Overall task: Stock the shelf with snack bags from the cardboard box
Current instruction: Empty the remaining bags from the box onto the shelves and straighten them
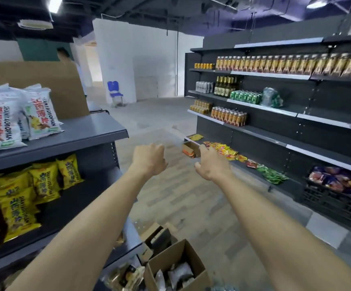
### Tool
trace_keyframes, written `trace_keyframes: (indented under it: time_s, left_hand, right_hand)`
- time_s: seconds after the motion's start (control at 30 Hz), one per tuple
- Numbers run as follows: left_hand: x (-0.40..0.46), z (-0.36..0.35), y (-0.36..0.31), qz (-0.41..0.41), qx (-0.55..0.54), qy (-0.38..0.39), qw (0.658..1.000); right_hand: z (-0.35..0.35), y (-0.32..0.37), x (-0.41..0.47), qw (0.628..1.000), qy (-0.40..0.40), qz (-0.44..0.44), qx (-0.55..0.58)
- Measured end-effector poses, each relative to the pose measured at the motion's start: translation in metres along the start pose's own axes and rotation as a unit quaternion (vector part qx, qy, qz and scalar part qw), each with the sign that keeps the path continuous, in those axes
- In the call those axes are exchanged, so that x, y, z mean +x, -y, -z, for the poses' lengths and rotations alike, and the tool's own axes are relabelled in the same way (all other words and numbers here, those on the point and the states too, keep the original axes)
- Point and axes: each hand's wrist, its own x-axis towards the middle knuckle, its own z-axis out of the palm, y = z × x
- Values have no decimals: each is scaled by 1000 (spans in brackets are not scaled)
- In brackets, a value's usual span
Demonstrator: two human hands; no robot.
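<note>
Below your outstretched arms, at the bottom edge of the view, sits the open cardboard box (176,267), partly cut off, with pale snack bags (178,271) inside whose print is too blurred to read. Your left hand (149,159) is curled loosely into a fist, holding nothing. Your right hand (211,162) is empty too, fingers spread a little and bent downward. Both hang in mid-air above the aisle floor, apart from each other. To your left stands the grey shelf (82,133), with white bags (2,122) on its top level and yellow bags (23,192) on the level below; both rows run off the left edge. Across the aisle, a dark shelving unit (317,131) holds bottles (285,64) and cans (246,97), all blurred.
</note>
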Motion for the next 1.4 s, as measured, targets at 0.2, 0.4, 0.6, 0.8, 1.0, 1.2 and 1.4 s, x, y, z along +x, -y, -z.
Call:
trace_keyframes:
  time_s: [0.2,0.4,0.6,0.8,1.0,1.2,1.4]
  left_hand:
    - [-7,-65,-49,-12,-2,53,999]
    - [-6,-120,-56,-21,6,114,993]
    - [6,-196,-50,-17,-31,184,982]
    - [18,-282,-35,-6,-93,237,967]
    - [17,-338,-41,-3,-116,274,955]
    - [5,-422,-54,-12,-131,342,930]
    - [-12,-536,-71,26,-166,399,901]
  right_hand:
    - [-50,-56,-7,998,63,-16,1]
    - [-113,-76,0,990,122,-43,50]
    - [-189,-76,19,980,181,-63,47]
    - [-251,-80,47,968,228,-95,39]
    - [-306,-86,52,954,279,-107,27]
    - [-394,-98,60,930,353,-95,37]
    - [-520,-125,54,895,436,-81,55]
